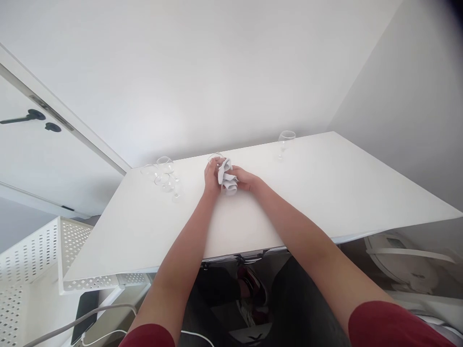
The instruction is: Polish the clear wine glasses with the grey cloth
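Over the white table, my left hand [211, 174] is closed around a clear wine glass [216, 155], whose rim shows above the fingers. A crumpled light grey cloth [227, 176] lies between my two hands, against the glass. My right hand [243, 178] grips the cloth from the right side, its fingertips partly hidden in the folds. Most of the held glass is covered by fingers and cloth.
Several clear stemmed glasses [165, 180] stand together on the left of the white table [144, 236]. One more wine glass [287, 137] stands near the back edge, right of my hands. A white perforated rack [32, 260] is at the lower left, with a cable [108, 308] nearby.
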`<state>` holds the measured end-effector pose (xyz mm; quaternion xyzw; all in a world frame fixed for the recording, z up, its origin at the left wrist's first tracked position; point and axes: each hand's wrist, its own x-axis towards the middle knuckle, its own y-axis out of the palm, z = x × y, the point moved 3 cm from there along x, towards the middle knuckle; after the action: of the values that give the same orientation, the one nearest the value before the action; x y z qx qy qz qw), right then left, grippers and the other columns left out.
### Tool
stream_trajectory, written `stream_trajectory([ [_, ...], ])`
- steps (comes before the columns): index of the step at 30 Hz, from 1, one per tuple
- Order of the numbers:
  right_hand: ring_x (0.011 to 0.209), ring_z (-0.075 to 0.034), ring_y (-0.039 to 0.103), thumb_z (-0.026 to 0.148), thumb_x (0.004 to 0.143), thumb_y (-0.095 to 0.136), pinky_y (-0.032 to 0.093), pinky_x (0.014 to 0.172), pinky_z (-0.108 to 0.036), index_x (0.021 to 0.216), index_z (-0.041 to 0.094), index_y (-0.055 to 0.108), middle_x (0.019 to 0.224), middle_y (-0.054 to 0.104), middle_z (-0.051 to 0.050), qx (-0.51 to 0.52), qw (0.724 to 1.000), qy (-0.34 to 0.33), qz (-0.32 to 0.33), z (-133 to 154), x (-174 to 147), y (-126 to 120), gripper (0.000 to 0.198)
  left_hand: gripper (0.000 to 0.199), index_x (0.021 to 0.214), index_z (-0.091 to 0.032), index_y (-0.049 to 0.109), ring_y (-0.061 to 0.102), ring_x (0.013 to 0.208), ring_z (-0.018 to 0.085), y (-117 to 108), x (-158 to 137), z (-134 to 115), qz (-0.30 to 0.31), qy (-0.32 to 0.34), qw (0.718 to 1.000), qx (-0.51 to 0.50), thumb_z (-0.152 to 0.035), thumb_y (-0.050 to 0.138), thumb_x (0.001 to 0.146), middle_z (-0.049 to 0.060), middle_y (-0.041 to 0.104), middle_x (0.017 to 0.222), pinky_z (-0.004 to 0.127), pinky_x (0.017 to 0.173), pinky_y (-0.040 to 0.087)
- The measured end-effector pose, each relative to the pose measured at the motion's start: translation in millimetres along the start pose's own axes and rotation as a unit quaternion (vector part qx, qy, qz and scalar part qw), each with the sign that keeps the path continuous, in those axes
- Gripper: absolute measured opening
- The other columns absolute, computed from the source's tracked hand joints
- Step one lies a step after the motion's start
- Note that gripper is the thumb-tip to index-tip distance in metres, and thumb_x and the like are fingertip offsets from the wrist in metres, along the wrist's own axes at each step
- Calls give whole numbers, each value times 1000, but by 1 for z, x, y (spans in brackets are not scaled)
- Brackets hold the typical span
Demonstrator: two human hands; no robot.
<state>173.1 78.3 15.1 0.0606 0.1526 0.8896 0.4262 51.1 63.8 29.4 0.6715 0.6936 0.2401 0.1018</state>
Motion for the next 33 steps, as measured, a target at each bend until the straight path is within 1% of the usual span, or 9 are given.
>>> stream_trajectory([
  [2, 72, -22, 66, 50, 73, 89, 56, 65, -35, 88, 19, 68, 80, 71, -7, 10, 1000, -2, 6, 0, -1, -2, 41, 51, 103, -21, 73, 71, 115, 28, 2, 1, 1, 16, -15, 1000, -8, -70, 70, 87, 12, 75, 114, 39, 94, 59],
  [9, 77, -20, 67, 45, 81, 85, 53, 71, -30, 94, 18, 70, 86, 75, -5, -171, 978, -97, -63, 0, 10, 1, 34, 49, 116, -21, 72, 66, 129, 30, -8, 8, 10, -48, -4, 998, 27, -60, 75, 87, 12, 73, 133, 43, 111, 52],
  [17, 74, -20, 65, 48, 72, 88, 50, 70, -32, 83, 15, 70, 79, 73, -6, -93, 992, -66, -59, -3, 11, -18, 39, 57, 118, -22, 68, 63, 134, 34, -9, 8, 10, 8, -93, 994, -51, -69, 70, 87, 12, 64, 148, 47, 106, 56],
  [20, 75, -21, 64, 46, 71, 85, 49, 70, -33, 79, 17, 67, 75, 70, -5, -65, 981, -78, -163, 0, 12, -30, 35, 58, 118, -23, 68, 60, 138, 34, -11, 9, 8, -2, -68, 997, -47, -71, 71, 86, 12, 63, 149, 46, 105, 56],
  [23, 89, -23, 65, 51, 81, 75, 51, 75, -33, 91, 21, 65, 89, 71, -6, -109, 916, -158, -352, 6, 8, -41, 33, 54, 119, -26, 68, 54, 144, 31, -15, 9, 7, -22, -47, 998, -30, -67, 75, 85, 11, 61, 153, 44, 105, 54],
  [25, 103, -23, 63, 53, 87, 69, 52, 83, -34, 106, 24, 62, 106, 71, -7, -144, 876, -215, -408, 10, 3, -39, 36, 49, 121, -29, 67, 51, 147, 29, -17, 9, 5, -34, -33, 998, -27, -63, 75, 86, 8, 58, 157, 43, 105, 53],
  [27, 107, -24, 62, 56, 88, 68, 52, 88, -34, 113, 24, 61, 114, 70, -8, -161, 892, -224, -359, 10, 3, -29, 41, 48, 123, -32, 67, 50, 148, 28, -21, 9, 3, -53, -9, 998, -25, -62, 75, 87, 6, 54, 161, 42, 106, 52],
  [31, 102, -22, 63, 65, 88, 70, 53, 85, -32, 114, 23, 67, 115, 71, -7, -196, 962, -151, -115, 6, 3, 2, 50, 56, 125, -30, 68, 50, 147, 29, -26, 11, 0, -66, 34, 997, -27, -67, 76, 84, 5, 50, 164, 40, 108, 51],
  [33, 101, -21, 62, 69, 94, 58, 52, 85, -32, 114, 23, 69, 114, 72, -6, -191, 968, -142, -82, 8, 1, 8, 51, 59, 123, -28, 70, 51, 146, 29, -27, 12, -1, -66, 44, 996, -37, -71, 75, 83, 6, 50, 163, 40, 110, 50],
])
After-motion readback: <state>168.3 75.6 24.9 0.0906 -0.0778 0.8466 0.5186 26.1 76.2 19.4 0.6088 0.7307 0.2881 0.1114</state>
